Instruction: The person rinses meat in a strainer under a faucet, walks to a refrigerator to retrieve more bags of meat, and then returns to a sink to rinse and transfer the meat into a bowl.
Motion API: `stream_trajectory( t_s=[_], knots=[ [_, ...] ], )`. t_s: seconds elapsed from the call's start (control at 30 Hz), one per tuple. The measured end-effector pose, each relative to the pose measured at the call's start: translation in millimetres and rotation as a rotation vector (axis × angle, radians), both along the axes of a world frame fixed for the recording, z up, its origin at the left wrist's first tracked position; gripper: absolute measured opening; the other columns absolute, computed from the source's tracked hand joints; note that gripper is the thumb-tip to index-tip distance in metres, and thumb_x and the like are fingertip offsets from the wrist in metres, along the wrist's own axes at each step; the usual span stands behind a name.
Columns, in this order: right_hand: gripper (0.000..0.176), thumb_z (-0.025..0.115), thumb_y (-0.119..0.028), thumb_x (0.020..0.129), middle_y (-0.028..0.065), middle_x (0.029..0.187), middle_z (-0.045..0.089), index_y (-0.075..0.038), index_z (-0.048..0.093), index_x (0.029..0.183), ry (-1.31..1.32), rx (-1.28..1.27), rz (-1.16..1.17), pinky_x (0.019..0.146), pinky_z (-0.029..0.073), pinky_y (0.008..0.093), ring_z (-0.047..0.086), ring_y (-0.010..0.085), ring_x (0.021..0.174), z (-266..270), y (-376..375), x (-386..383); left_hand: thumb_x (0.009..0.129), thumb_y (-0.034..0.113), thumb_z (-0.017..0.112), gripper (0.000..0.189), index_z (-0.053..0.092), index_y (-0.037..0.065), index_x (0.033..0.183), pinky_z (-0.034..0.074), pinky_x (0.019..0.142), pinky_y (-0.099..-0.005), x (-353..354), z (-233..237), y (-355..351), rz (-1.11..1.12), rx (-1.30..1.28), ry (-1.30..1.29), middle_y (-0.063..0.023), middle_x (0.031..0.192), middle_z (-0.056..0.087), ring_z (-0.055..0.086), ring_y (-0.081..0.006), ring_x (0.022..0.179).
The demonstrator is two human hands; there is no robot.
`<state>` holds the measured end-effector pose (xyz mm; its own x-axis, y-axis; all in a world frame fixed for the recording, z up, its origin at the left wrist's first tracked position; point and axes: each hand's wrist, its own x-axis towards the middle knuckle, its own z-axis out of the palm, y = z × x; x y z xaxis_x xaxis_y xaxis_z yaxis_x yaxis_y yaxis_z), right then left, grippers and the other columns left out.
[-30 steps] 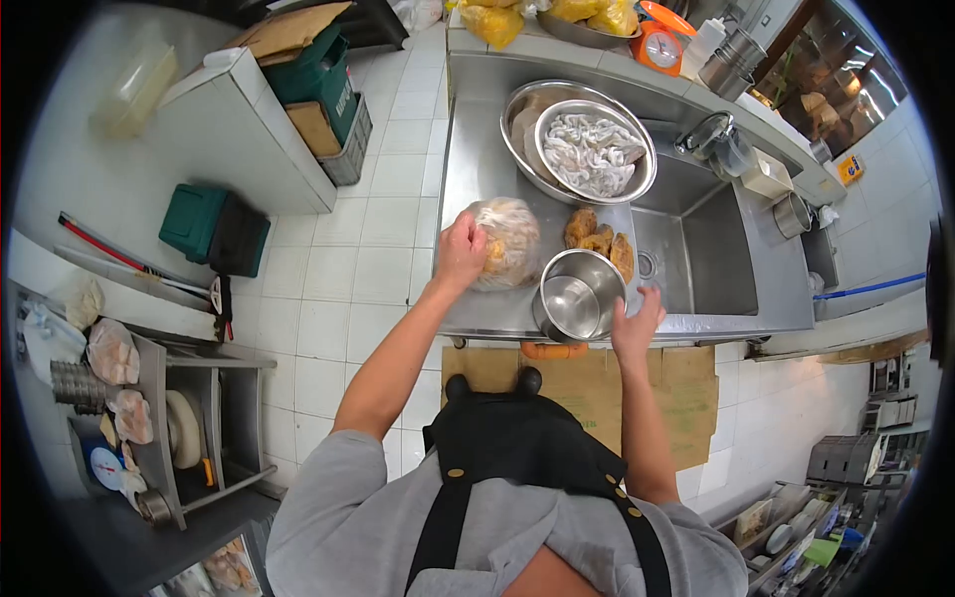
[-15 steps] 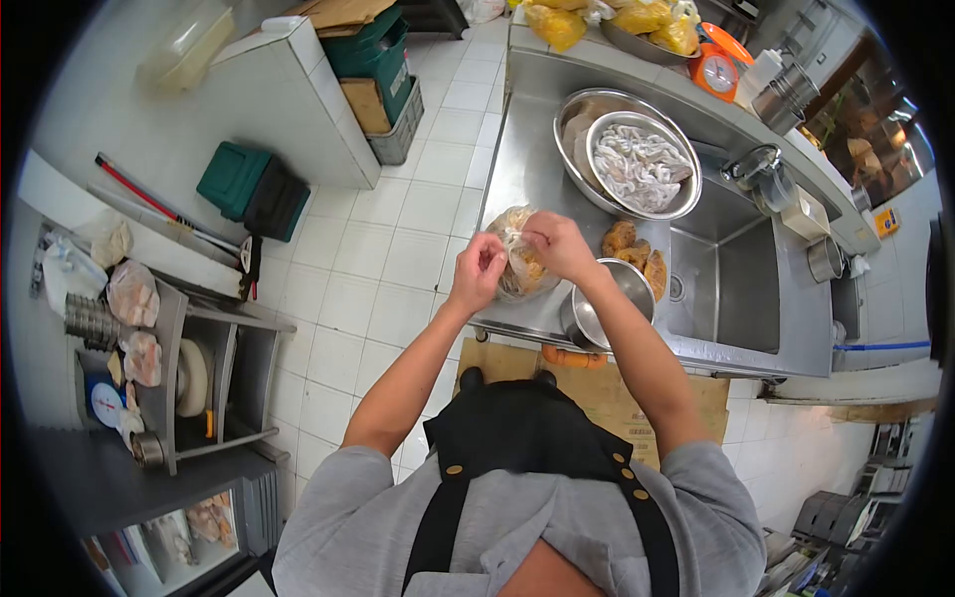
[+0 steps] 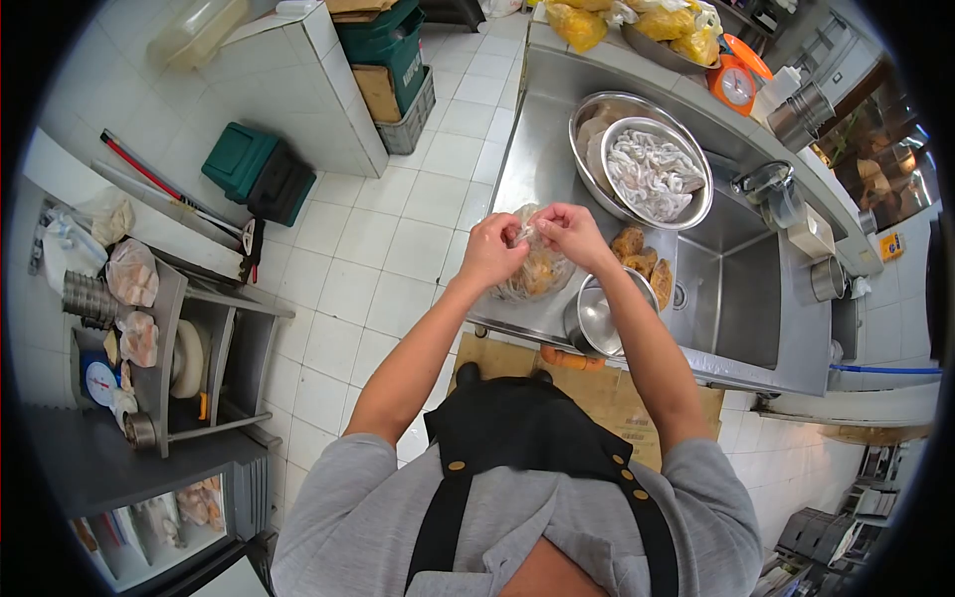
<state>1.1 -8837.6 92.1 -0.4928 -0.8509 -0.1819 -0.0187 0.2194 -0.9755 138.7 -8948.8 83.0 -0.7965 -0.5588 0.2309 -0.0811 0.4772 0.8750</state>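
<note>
A clear plastic bag [image 3: 535, 276] with orange-brown food inside sits on the steel counter [image 3: 542, 139]. Its gathered top is pinched between the fingertips of my left hand [image 3: 494, 251] and my right hand [image 3: 574, 237], which nearly meet above it. Just right of the bag, partly under my right forearm, stands a metal pot [image 3: 595, 316]. Brown food pieces [image 3: 661, 279] lie beside the pot. Behind them, a steel bowl of whitish, wrinkled pieces [image 3: 657, 177] rests in a larger steel basin [image 3: 587, 134].
The sink [image 3: 736, 289] is at the right, with a faucet [image 3: 764, 177] behind it. An orange scale [image 3: 733, 86] and yellow bags [image 3: 577, 27] stand on the rear ledge. A green bin [image 3: 242, 162] and a shelf unit [image 3: 229, 358] are at the left.
My left hand has moved right and up to the bag's top, and the two hands are closer together. The whole view has shifted slightly.
</note>
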Motion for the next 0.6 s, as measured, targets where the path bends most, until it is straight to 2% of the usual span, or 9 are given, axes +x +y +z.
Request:
stream_trajectory(
  t_s=[0.03,0.1,0.13,0.27,0.33,0.37,0.43,0.57,0.6],
  knots=[
    [0.006,0.057,-0.005,0.086,-0.0006,0.069,0.055,0.0,0.06,0.086,0.017,-0.01,0.022,0.05,0.038,0.0204,0.047,0.0044,0.059,1,0,0,0.069,0.009,0.064,0.017,0.059,0.001,0.083,0.048,0.062,-0.0302,1,-5,-5,0.001,0.001,0.0,-0.0085,0.071,0.056,0.056,-0.0194,0.063],
    [0.005,0.058,-0.004,0.084,-0.0005,0.071,0.056,0.0,0.06,0.086,0.015,-0.056,0.031,0.051,0.04,0.0204,0.048,0.0046,0.06,5,1,3,0.071,0.009,0.064,0.02,0.061,0.002,0.089,0.045,0.056,-0.0236,1,-11,-15,-0.084,0.364,0.017,-0.0047,0.073,0.059,0.053,-0.0104,0.059],
    [0.005,0.059,-0.003,0.083,-0.0004,0.073,0.057,0.0,0.061,0.087,0.012,-0.101,0.036,0.052,0.041,0.0203,0.049,0.0048,0.061,8,2,5,0.071,0.009,0.064,0.02,0.061,0.002,0.089,0.045,0.056,-0.0236,2,-10,-17,-0.083,0.365,0.017,-0.0047,0.073,0.059,0.053,-0.0104,0.059],
    [0.009,0.059,0.001,0.078,0.0003,0.079,0.06,0.001,0.061,0.087,0.046,-0.133,-0.035,0.054,0.042,0.02,0.051,0.0046,0.062,19,0,0,0.071,0.01,0.064,0.015,0.062,0.004,0.085,0.046,0.057,-0.0256,2,6,-12,-0.049,0.184,-0.049,-0.0051,0.07,0.061,0.055,-0.0117,0.059],
    [0.012,0.059,0.002,0.074,0.0016,0.076,0.061,0.002,0.063,0.085,0.328,-0.021,0.079,0.055,0.043,0.0209,0.052,0.0055,0.063,23,-9,-6,0.071,0.01,0.064,0.014,0.062,0.003,0.083,0.047,0.058,-0.0266,-1,8,-10,-0.032,0.096,-0.065,-0.006,0.07,0.062,0.056,-0.013,0.06],
    [0.012,0.059,0.002,0.074,0.0016,0.076,0.061,0.002,0.063,0.085,0.328,-0.02,0.08,0.055,0.043,0.0209,0.052,0.0055,0.063,23,-12,-7,0.07,0.01,0.064,0.014,0.061,0.003,0.082,0.048,0.059,-0.0279,-3,9,-10,-0.034,0.048,-0.103,-0.007,0.068,0.062,0.058,-0.0149,0.061],
    [0.012,0.06,0.0,0.07,0.0023,0.069,0.06,0.002,0.064,0.082,0.559,0.029,0.201,0.055,0.044,0.023,0.052,0.0066,0.061,22,-15,-7,0.069,0.01,0.064,0.014,0.061,0.003,0.081,0.049,0.06,-0.0291,-7,7,-9,-0.035,0.0,-0.141,-0.0081,0.067,0.062,0.059,-0.0168,0.061],
    [0.011,0.061,-0.002,0.069,0.0037,0.06,0.056,0.0,0.064,0.079,0.537,0.059,0.25,0.056,0.044,0.0254,0.052,0.009,0.057,23,-7,-16,0.067,0.01,0.065,0.013,0.058,0.002,0.074,0.048,0.059,-0.0312,-14,-1,3,0.013,-0.033,-0.141,-0.009,0.066,0.06,0.059,-0.02,0.061],
    [0.011,0.061,-0.002,0.067,0.0062,0.06,0.057,0.0,0.064,0.078,0.626,0.057,0.328,0.055,0.045,0.0273,0.053,0.013,0.056,31,-8,-18,0.067,0.011,0.065,0.014,0.056,0.002,0.071,0.047,0.058,-0.0314,-15,-2,6,0.031,-0.035,-0.116,-0.0086,0.065,0.058,0.057,-0.0198,0.059]
  ],
)
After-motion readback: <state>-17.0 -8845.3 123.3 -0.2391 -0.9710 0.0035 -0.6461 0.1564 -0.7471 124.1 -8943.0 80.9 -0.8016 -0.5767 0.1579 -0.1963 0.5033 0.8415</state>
